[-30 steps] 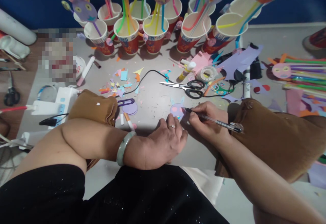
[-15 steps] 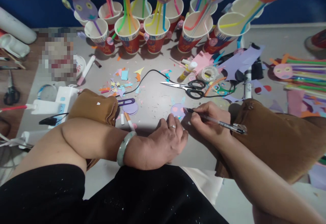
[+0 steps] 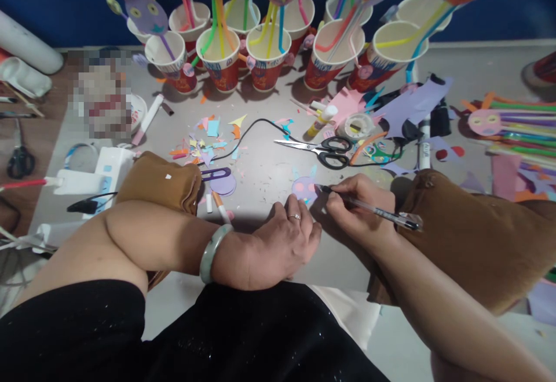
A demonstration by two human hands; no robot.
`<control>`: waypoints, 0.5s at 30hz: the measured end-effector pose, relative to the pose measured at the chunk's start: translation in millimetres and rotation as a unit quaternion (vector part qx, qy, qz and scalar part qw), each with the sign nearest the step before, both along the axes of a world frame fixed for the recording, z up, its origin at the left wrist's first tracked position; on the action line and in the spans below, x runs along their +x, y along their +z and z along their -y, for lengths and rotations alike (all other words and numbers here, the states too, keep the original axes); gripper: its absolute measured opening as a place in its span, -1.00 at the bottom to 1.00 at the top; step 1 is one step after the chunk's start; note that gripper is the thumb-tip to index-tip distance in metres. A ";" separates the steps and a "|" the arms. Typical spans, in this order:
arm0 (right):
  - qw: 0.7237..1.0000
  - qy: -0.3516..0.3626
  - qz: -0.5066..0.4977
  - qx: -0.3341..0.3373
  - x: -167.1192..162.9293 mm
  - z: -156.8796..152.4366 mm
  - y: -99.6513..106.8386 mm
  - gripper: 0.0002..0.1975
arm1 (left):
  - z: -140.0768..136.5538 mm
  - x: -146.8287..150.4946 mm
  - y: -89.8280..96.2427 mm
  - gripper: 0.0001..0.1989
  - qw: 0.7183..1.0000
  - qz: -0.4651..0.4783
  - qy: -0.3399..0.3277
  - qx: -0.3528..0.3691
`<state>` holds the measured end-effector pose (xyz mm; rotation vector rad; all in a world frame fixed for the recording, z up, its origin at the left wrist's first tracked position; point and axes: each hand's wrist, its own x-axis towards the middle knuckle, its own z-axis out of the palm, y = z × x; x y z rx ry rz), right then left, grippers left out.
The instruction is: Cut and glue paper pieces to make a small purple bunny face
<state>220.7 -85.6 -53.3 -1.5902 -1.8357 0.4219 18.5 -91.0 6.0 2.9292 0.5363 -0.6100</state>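
A small lilac paper animal face (image 3: 299,184) with light blue ears and pink round eyes lies flat on the table. The bent fingers of my left hand (image 3: 278,243) press its lower edge down onto the tabletop, covering part of it. My right hand (image 3: 362,211) is closed round a clear-barrelled pen (image 3: 380,213) in a writing grip. The dark tip of the pen is at the right edge of the face; whether it touches the paper I cannot tell. Scissors (image 3: 319,149) with black handles lie just beyond the face.
Red paper cups (image 3: 267,72) with straw-mounted paper faces line the back. Paper scraps (image 3: 212,133), a glue stick (image 3: 322,121), a tape roll (image 3: 357,125) and a black cable (image 3: 260,120) lie ahead. Brown cushions (image 3: 469,231) flank my arms; a purple cutter (image 3: 216,174) sits left.
Hardly anything differs. The pen and both hands hold nearly the same place, and the whole view has shifted very slightly.
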 end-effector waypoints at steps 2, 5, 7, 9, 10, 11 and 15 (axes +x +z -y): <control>1.000 0.000 0.005 -0.002 0.3 0.2 -0.3 -0.96 | -0.7 -0.1 1.4 -0.11 1.000 -0.002 -0.003 -0.002; 1.000 -0.003 0.012 -0.001 1.0 0.7 -1.0 -0.95 | -2.2 0.1 4.5 -0.11 1.000 -0.007 -0.007 -0.004; 1.000 -0.006 0.014 0.003 1.1 0.9 -1.0 -0.95 | -3.3 0.1 6.4 -0.11 1.000 -0.014 -0.014 -0.008; 1.000 -0.005 0.013 0.009 0.6 1.0 -0.3 -0.95 | -3.9 0.0 7.4 -0.10 1.000 -0.017 -0.022 -0.011; 1.000 -0.004 0.012 0.011 0.1 0.9 0.3 -0.95 | -4.0 -0.1 7.5 -0.10 1.000 -0.017 -0.024 -0.011; 1.000 -0.004 0.012 0.015 -0.4 0.7 1.0 -0.95 | -3.8 -0.2 7.2 -0.10 1.000 -0.015 -0.023 -0.009; 1.000 -0.009 0.016 0.017 -3.1 -0.8 4.1 -0.93 | -2.0 -0.5 3.7 -0.13 1.000 0.000 -0.008 0.000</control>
